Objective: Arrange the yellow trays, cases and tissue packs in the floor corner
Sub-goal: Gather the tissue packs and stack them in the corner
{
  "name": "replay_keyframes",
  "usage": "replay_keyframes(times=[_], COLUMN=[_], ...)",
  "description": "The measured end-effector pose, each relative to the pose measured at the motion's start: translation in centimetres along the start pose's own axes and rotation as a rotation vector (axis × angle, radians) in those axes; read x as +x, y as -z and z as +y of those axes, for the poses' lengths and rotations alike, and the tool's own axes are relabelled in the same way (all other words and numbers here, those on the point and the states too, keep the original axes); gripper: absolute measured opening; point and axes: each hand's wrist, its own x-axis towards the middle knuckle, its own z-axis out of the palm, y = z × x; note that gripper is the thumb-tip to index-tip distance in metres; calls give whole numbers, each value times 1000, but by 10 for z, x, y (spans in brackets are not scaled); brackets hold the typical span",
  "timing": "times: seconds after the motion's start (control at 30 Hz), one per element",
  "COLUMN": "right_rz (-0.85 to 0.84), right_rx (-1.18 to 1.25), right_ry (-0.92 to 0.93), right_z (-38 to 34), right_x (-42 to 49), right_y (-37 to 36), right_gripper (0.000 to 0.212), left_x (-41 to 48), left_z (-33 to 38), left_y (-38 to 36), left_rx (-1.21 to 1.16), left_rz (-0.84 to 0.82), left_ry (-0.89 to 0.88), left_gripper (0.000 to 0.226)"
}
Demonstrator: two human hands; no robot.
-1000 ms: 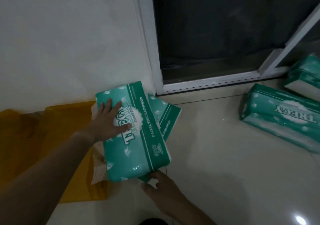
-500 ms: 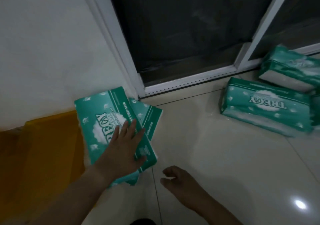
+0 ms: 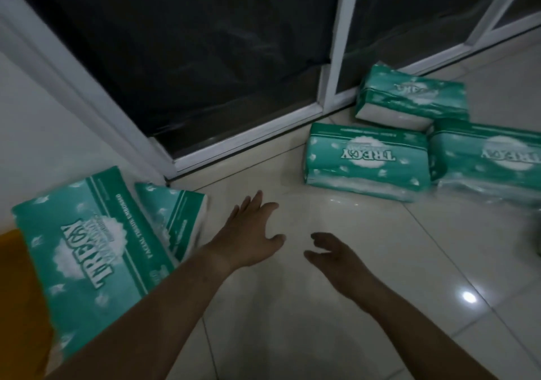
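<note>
Head view: your left hand (image 3: 248,239), fingers spread, and right hand (image 3: 336,258), fingers loosely curled, hover empty over the floor (image 3: 292,335). Two stacked tissue packs (image 3: 87,256) lie left of the door frame corner (image 3: 172,172), on a yellow tray (image 3: 14,292); three more tissue packs (image 3: 366,160) lie to its right.

A glossy pale tiled floor (image 3: 380,262) is spreading across the lower view, and a bright spot of glare (image 3: 469,297) is shining off it at the right. A white wall (image 3: 44,133) is standing at the left, meeting a white door frame (image 3: 248,136), whose dark glass (image 3: 190,43) is filling the top.
</note>
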Motion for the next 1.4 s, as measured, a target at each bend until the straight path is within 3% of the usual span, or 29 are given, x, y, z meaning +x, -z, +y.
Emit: replay_keyframes(times=[0.37,0.53,0.63,0.73,0.87,0.97,1.1,1.23,1.4], right_rz=[221,440,512,499,321,237,336,351,444], right_rx=[-19,32,82,235,610,736,748,744,624], right_ry=[-100,-154,-174,-232,-470,-508,-489,-447,-403], right_z=[47,59,62,59,56,57,53,53,62], right_x=[45,81,105,134,160,168,180,186,179], right_y=[132,179,198,211,210,201,211,212,190], right_gripper=[53,63,69,76,71,69,63,56,52], left_x=[77,130,159,188,223,228,223,228,224], left_z=[40,51,59,70,79,76,69,59,53], left_y=[-41,-33,-25,-25,-32,-43,-39,-31,-29], left_rx=[-28,-133,-51,185,220,324,320,219,332], left_rz=[-187,-108,-57,-120,-204,-317,-294,-147,-128], left_ry=[51,121,35,-49,38,45,18,53,84], left_gripper=[71,74,77,87,90,93,93,101,74])
